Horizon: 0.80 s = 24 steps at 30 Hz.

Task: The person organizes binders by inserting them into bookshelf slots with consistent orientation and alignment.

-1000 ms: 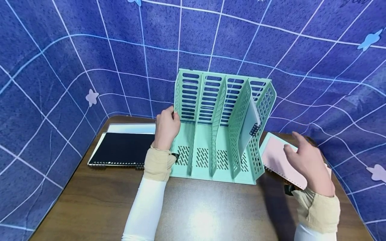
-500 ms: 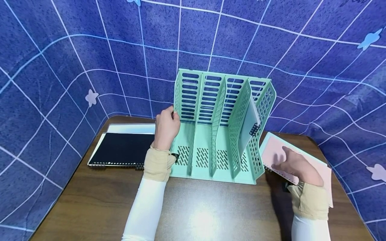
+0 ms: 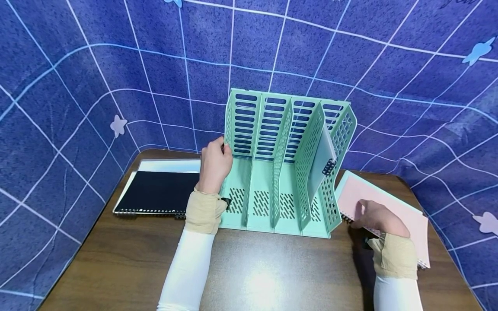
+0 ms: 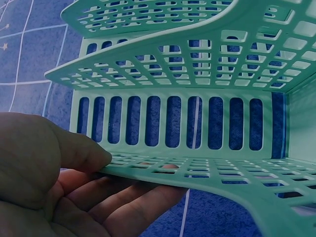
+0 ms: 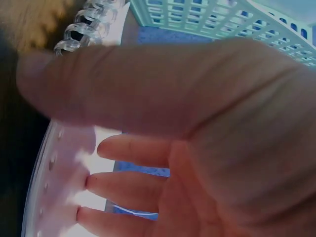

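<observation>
A mint-green desktop file rack (image 3: 266, 177) with upright slotted dividers stands mid-table in the head view. My left hand (image 3: 215, 166) pinches its left side panel, thumb inside and fingers outside, as the left wrist view confirms. A translucent notebook (image 3: 322, 157) with a black coil leans in the rightmost compartment. To the right of the rack lies a pink spiral notebook (image 3: 412, 226) on top of others. My right hand (image 3: 381, 218) is over its coil edge, fingertips touching the cover. In the right wrist view the thumb (image 5: 98, 89) reaches past that edge, not visibly gripping.
Left of the rack lies a stack with a black spiral notebook (image 3: 159, 192) on top and pale covers beneath. A blue grid-patterned cloth (image 3: 155, 103) hangs behind and at both sides. The brown wooden table (image 3: 295, 272) extends in front of the rack.
My right hand has come down and left from above the pink notebook onto its coil edge. My left hand and the rack have stayed put.
</observation>
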Available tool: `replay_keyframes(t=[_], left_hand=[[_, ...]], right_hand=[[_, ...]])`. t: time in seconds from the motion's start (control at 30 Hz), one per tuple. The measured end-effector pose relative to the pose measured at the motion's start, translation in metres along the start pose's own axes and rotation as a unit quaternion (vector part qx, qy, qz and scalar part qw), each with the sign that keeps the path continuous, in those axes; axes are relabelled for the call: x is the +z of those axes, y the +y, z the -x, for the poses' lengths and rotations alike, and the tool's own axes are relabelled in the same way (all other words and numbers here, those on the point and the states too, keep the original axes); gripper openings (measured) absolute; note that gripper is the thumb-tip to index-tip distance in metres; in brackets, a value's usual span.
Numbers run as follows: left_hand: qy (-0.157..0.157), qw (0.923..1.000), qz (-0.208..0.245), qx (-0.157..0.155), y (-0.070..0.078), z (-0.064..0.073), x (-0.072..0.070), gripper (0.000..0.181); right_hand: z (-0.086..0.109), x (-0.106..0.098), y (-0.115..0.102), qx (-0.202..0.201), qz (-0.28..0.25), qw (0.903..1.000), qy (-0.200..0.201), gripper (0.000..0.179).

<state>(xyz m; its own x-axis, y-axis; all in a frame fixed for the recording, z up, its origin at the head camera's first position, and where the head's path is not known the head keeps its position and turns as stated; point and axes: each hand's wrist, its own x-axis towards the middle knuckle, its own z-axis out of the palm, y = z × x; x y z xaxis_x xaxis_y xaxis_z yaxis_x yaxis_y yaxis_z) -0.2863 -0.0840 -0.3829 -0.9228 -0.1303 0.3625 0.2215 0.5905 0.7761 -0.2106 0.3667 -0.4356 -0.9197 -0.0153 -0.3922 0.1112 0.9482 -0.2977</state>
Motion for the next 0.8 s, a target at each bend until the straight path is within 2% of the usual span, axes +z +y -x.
replay_keyframes(t=[0.3,0.6,0.7,0.8], left_hand=[[-0.005,1.0000,0.000,-0.002,0.000,0.000,0.001,0.025],[0.004,1.0000,0.002,0.005,0.001,0.000,0.000,0.028],[0.004,1.0000,0.000,0.005,0.001,0.000,0.000,0.028],[0.005,1.0000,-0.001,0.005,0.001,0.000,0.000,0.028]], right_hand=[[-0.001,0.001,0.001,-0.028,0.006,0.9996,0.006,0.017],[0.002,-0.002,-0.003,-0.073,0.038,0.9962,0.029,0.010],[0.004,-0.006,-0.004,-0.076,0.045,0.9954,0.039,0.012],[0.008,-0.011,-0.004,-0.058,0.034,0.9968,0.043,0.010]])
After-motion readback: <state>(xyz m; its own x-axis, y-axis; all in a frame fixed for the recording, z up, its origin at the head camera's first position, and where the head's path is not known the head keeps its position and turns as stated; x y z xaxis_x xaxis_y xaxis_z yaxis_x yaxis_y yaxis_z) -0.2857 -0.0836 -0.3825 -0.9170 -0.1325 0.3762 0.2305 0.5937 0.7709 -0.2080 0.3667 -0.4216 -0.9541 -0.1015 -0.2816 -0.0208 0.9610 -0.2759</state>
